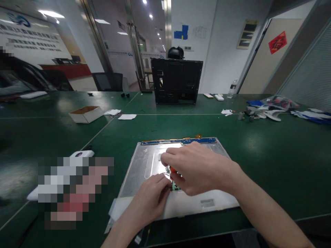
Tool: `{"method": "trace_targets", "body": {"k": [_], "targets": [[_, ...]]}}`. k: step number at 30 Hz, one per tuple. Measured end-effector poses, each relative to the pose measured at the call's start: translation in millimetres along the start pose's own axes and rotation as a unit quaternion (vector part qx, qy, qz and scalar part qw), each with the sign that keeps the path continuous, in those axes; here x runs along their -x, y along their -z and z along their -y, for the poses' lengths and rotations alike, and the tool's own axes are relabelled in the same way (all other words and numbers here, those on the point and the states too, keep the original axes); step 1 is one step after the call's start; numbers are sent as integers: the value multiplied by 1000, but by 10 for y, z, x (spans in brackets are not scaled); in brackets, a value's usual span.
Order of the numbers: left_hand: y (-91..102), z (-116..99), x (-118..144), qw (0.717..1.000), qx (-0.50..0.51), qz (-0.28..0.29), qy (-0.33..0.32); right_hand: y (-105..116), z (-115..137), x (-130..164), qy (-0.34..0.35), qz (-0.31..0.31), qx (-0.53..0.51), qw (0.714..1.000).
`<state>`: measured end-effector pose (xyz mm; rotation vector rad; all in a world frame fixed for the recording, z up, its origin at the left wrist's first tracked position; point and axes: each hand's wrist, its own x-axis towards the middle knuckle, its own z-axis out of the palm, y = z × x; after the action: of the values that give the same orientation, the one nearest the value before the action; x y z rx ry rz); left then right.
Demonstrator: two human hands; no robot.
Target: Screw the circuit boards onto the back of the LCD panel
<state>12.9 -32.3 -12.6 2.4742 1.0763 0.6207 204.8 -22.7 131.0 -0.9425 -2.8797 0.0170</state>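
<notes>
A flat silvery display panel (pixel 134 168) lies on the table in front of me. A narrow blue circuit board (pixel 165 141) runs along its far edge. My right hand (pixel 199 168) is closed in a fist above the panel's middle, around a red-orange handled tool (pixel 173 169) that is mostly hidden by the fingers. Under the fist a small green circuit board (pixel 176 186) shows in part. My left hand (pixel 152 194) rests low on the panel, its fingertips pressed together at the left edge of that green board. Whatever those fingertips pinch is hidden.
A black monitor housing (pixel 177 81) stands upright at the far side. An open white box (pixel 86 114) and white papers (pixel 127 117) lie at left. A white device (pixel 82 154) sits near a blurred patch. Bags and small parts (pixel 258 112) lie at far right, near a bottle (pixel 232 89).
</notes>
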Motion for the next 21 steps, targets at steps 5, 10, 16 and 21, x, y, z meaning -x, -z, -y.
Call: {"method": "trace_targets", "body": {"k": [5, 10, 16, 21], "targets": [[-1, -1, -9, 1000, 1, 3, 4, 3, -3, -17, -16, 3, 3, 1000], [-1, -4, -15, 1000, 11, -12, -3, 10, -5, -26, -25, 17, 11, 999], [7, -11, -15, 1000, -5, -17, -8, 16, 3, 7, -5, -2, 4, 1000], [10, -8, -15, 1000, 1, -20, -12, 7, -1, 1, 7, -1, -2, 1000]]}}
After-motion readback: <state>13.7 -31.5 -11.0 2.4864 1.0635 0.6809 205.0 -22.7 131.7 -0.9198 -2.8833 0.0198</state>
